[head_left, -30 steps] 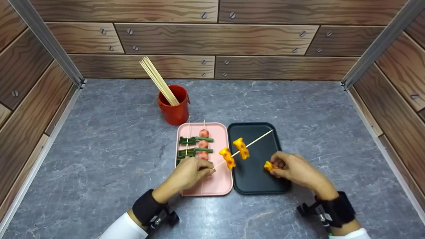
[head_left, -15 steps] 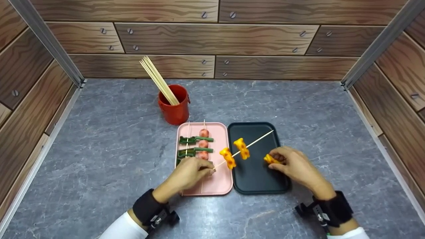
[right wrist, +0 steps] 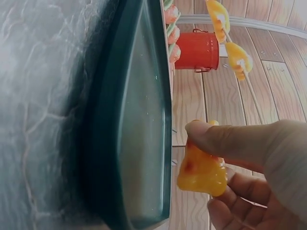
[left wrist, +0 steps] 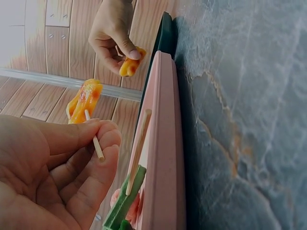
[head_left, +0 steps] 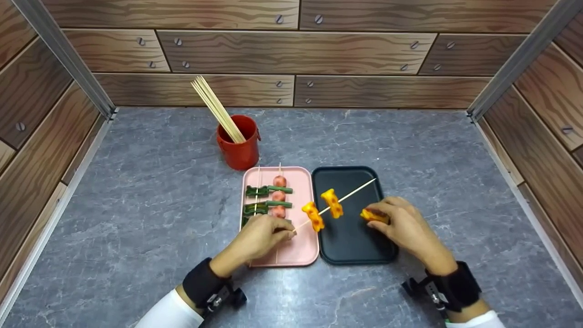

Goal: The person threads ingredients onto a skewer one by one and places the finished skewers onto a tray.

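My left hand [head_left: 262,234] pinches a thin bamboo skewer [head_left: 356,192] near its lower end, above the pink tray [head_left: 301,253]. Two yellow, brown-spotted food pieces, a nearer one [head_left: 313,216] and a farther one [head_left: 332,203], are threaded on it, and its bare tip slants up to the right over the dark green tray [head_left: 350,250]. Between thumb and fingers, my right hand [head_left: 403,223] grips a third yellow piece [right wrist: 202,170], off the skewer and over that tray's right side. In the left wrist view the skewer's blunt end [left wrist: 99,152] pokes out past the fingertips.
On the pink tray lie a skewer of green pieces [head_left: 256,208] and one of pink balls [head_left: 279,196] with green sticks [head_left: 280,189], partly hidden by my left hand. Behind stands a red bucket [head_left: 241,152] holding a bundle of skewers [head_left: 218,109]. Wood-patterned walls enclose the grey table.
My right hand has shifted slightly up and left in the head view, and the yellow piece in it has turned a little. The left hand and skewer have hardly moved.
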The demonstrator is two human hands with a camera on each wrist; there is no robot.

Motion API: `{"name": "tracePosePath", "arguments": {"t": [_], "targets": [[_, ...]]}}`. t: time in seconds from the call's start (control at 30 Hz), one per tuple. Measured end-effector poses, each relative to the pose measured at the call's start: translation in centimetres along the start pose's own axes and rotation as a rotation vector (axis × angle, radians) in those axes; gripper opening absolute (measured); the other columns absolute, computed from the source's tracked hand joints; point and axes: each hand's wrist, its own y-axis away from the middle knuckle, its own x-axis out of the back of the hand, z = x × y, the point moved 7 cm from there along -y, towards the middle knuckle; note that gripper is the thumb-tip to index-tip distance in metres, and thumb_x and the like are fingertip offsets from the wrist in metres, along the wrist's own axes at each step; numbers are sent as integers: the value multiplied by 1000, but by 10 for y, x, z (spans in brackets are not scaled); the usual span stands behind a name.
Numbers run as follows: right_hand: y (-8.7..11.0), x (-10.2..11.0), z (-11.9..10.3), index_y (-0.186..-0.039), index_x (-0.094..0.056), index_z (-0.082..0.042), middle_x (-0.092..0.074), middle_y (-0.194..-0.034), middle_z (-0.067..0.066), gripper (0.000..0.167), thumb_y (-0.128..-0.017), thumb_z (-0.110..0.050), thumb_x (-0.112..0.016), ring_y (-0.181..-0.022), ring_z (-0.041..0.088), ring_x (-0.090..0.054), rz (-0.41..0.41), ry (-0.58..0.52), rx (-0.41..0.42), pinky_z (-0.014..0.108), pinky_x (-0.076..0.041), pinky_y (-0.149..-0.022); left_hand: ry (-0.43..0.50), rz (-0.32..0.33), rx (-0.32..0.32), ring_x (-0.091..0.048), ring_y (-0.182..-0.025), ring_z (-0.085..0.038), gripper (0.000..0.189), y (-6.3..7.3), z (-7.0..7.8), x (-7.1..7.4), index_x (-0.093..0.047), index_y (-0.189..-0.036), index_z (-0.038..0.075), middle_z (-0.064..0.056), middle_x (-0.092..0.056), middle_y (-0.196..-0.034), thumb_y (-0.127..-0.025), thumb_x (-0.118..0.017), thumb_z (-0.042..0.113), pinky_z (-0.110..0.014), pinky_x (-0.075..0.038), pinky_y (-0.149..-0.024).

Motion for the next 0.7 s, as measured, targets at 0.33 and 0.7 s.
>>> {"name": "tracePosePath", "arguments": {"t": [0.33,0.7], "targets": [[-2,6,11,-117,-78,-6,-78,-99,6,36,-85,-18,-88,-86,17,-70,33,-124,-118,30,-60,-76,9,-5,-4,-76,-91,-19,9,0,0,0,-83,-98,14,0,-82,-97,-96,-76,19,-37,-62,-84],[-5,7,31,-129,-71,0,-75,-100,13,39,-95,-17,-79,-81,-2,-62,-3,-359,-282,14,-54,-76,-10,-4,-16,-74,-88,-17,9,-1,1,-1,-83,-97,15,1,-81,-94,-97,-76,20,-33,-61,-80]]}}
